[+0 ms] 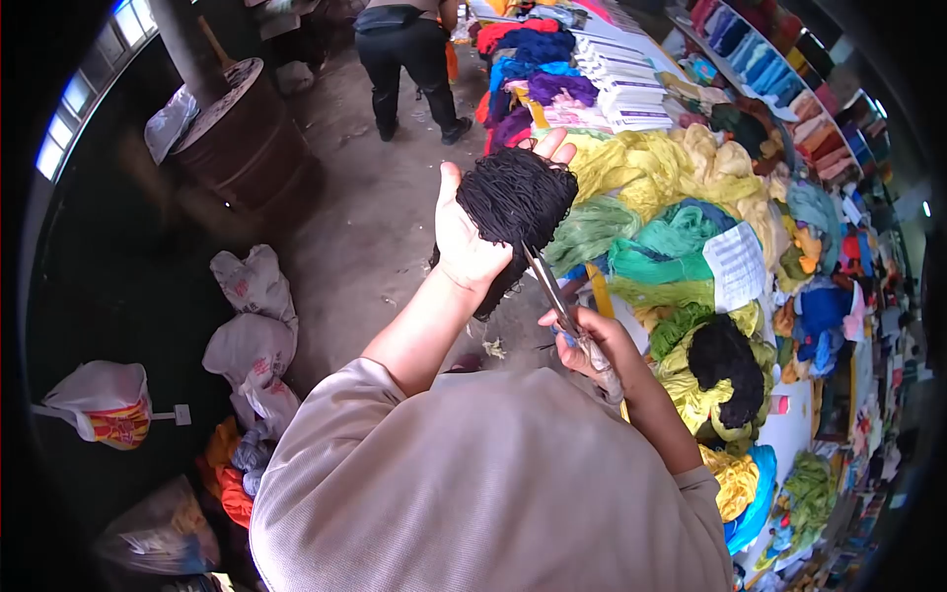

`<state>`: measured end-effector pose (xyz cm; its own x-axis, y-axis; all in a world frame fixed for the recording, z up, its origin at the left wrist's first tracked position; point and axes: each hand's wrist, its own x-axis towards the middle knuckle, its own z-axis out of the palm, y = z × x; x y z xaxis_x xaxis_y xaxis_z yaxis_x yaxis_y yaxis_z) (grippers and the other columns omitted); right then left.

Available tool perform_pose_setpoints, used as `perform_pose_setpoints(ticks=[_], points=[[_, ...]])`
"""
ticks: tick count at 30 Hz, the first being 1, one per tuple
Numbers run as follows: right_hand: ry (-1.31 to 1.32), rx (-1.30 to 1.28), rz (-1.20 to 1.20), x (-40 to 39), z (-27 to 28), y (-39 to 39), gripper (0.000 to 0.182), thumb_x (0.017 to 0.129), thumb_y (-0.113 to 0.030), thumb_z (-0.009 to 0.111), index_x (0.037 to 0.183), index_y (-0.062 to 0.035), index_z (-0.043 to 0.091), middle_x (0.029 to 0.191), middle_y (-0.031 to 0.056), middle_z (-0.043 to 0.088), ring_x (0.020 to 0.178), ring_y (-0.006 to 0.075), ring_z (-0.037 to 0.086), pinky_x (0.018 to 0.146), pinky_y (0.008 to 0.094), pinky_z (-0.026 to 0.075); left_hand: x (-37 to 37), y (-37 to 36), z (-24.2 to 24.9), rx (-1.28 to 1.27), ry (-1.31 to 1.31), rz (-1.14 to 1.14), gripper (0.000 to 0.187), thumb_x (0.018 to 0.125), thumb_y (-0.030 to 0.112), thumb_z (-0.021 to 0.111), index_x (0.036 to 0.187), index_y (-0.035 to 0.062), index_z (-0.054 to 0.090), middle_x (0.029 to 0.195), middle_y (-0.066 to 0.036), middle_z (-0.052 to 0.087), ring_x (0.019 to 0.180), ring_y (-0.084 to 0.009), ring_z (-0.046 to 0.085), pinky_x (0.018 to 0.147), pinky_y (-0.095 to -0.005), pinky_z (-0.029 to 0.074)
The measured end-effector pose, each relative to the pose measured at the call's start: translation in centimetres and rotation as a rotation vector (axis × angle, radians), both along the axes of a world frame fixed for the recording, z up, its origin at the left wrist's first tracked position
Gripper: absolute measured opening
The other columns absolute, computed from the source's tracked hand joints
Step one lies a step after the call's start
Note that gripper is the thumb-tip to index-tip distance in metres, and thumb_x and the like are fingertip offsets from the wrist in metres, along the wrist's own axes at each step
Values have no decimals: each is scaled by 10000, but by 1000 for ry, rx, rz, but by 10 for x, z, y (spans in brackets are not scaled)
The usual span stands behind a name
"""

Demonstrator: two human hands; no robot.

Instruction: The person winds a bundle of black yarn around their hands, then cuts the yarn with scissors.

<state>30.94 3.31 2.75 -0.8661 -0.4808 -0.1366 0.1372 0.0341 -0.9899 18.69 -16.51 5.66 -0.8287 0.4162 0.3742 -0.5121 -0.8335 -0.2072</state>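
Note:
A bundle of black yarn lies across my left hand, which is held out palm up with the thumb and fingertips showing around it. Loose strands hang below the wrist. My right hand grips a pair of scissors, whose handles look wrapped in pale cloth. The blades point up and away from me, their tips touching or just at the lower edge of the yarn. Whether the blades are parted is hard to make out.
A long table on my right carries yellow yarn, green yarn, another black skein, a paper sheet and stacked papers. A person stands ahead. Left are a rusty drum and white bags.

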Motion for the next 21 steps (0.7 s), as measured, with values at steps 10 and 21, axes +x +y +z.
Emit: perform_pose_setpoints(ticks=[10,21], points=[[-43,-55,-12,-7,7,0,380,848,2,722,1214,-31,624,807,-61,510,725,21,470,655,175,440,6,2,-9,-150,55,47,961,915,753,245,1526,13,229,1607,-235,137,1479,-437,137,1201,-562,150],[517,216,0,-14,14,3,519,722,-173,885,1148,-28,626,787,-15,624,657,48,517,621,236,463,10,23,-20,-183,86,-64,909,915,648,437,1538,27,208,1608,-252,112,1486,-436,113,1194,-566,158]])
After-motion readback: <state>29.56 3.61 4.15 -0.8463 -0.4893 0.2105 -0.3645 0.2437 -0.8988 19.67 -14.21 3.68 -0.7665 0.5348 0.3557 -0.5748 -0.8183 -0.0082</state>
